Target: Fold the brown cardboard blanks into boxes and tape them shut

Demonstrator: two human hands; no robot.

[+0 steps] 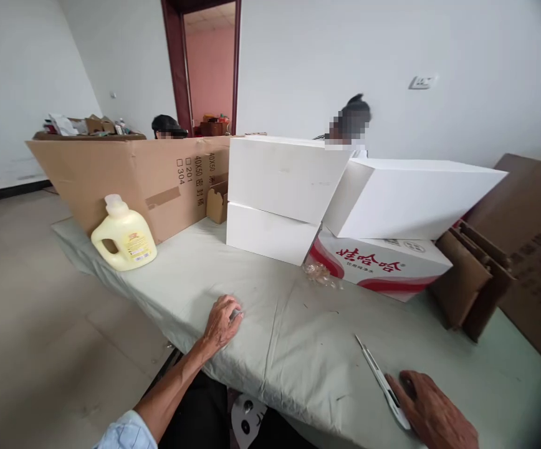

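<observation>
On the cloth-covered table [181,274], my left hand [221,323] rests with its fingers curled round a small greyish thing, mostly hidden, whose kind I cannot make out. A utility knife [383,380] with a pale handle lies flat at the front right, its blade pointing away from me. Beside the handle is my right hand [434,408], palm down, its thumb side touching the knife and its fingers loosely bent apart from it. The knife does not appear to be enclosed by those fingers.
White boxes [275,231] stand stacked mid-table. Another white box [420,193] sits on a red-and-white carton [383,265], near crumpled clear plastic [320,274]. A yellow jug [125,237] and large cardboard box [97,174] are left; folded cardboard [471,274] is right. Two people are behind.
</observation>
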